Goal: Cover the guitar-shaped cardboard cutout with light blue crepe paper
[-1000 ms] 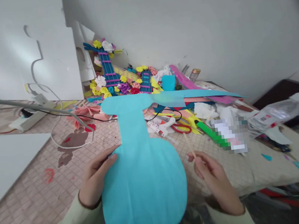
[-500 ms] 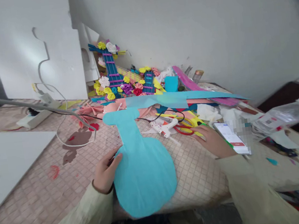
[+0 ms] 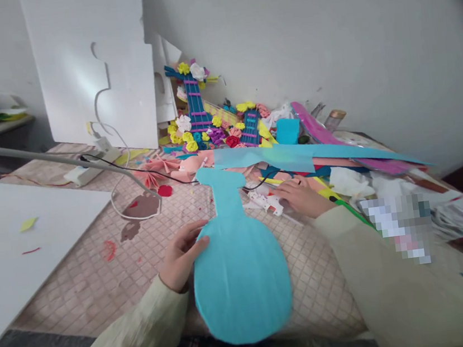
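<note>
A light blue guitar-shaped cutout (image 3: pixel 241 268) stands in front of me, its narrow neck pointing away. My left hand (image 3: pixel 185 256) grips its left edge, the thumb on the front face and the other fingers partly behind. Beyond the cutout's right side, my right hand (image 3: pixel 302 196) reaches low over the tools, holding nothing that I can see. Its fingers stretch leftward beside a white glue gun (image 3: pixel 265 200), and their tips are partly hidden. The spot where the red-handled scissors lay is covered by this hand.
Behind lie blue paper strips (image 3: pixel 272 157) and a flower-decorated guitar (image 3: pixel 196 102). A white board (image 3: pixel 33 243) lies left, near a power strip (image 3: pixel 93 163) and a white cable (image 3: pixel 125 216). White tissue (image 3: pixel 349 181) and a blurred-out device (image 3: pixel 394 232) are at right.
My right hand has moved left from the scissors' handles toward the glue gun. The view has turned left, shifting everything rightward. My left hand keeps its hold on the cutout.
</note>
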`<state>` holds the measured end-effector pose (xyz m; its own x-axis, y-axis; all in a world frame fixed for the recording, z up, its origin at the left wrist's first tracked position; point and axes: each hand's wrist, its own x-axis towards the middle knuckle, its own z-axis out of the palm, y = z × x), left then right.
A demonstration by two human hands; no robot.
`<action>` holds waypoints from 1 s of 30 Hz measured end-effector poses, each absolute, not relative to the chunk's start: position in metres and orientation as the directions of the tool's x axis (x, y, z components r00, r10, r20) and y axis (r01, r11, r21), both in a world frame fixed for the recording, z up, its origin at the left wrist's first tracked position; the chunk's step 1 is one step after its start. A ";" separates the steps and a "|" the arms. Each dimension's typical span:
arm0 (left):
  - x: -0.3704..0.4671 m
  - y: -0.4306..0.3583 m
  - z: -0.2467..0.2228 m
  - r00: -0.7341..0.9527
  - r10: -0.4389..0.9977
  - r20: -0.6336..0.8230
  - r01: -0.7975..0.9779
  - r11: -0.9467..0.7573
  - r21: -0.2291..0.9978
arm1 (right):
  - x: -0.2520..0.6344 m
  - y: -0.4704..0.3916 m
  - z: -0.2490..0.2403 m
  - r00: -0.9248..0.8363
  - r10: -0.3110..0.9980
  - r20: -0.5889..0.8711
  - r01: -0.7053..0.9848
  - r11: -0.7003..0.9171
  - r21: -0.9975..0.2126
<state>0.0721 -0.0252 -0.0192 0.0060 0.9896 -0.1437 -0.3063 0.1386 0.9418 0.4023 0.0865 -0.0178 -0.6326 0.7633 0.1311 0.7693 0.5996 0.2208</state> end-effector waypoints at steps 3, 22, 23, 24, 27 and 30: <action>0.069 -0.023 -0.013 0.049 0.974 -0.221 -0.323 0.225 0.919 | 0.393 0.091 -0.015 -0.677 0.729 0.103 0.731 0.650 0.207; 0.038 0.022 0.025 0.022 0.962 -0.273 -0.144 0.273 0.951 | 0.451 0.068 0.021 -0.077 0.934 0.348 0.710 0.296 -0.639; 0.038 0.023 0.025 0.017 0.963 -0.268 -0.138 0.268 0.954 | 0.455 0.067 0.022 -0.074 0.951 0.301 0.682 0.268 -0.681; 0.037 0.025 0.024 0.015 0.964 -0.267 -0.134 0.267 0.954 | 0.458 0.067 0.023 -0.075 0.964 0.257 0.655 0.241 -0.716; 0.031 0.029 0.022 0.030 0.957 -0.290 -0.127 0.291 0.948 | 0.464 0.064 0.026 -0.051 0.980 0.192 0.597 0.184 -0.781; 0.020 0.031 0.020 0.070 0.939 -0.337 -0.093 0.342 0.935 | 0.461 0.060 0.027 0.133 0.942 0.309 0.603 0.171 -0.779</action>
<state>0.0201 0.0307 0.0196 0.0695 0.9390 -0.3367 -0.0932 0.3421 0.9350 0.4614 0.0604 0.0275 0.1325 0.9417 0.3093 0.6027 0.1712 -0.7794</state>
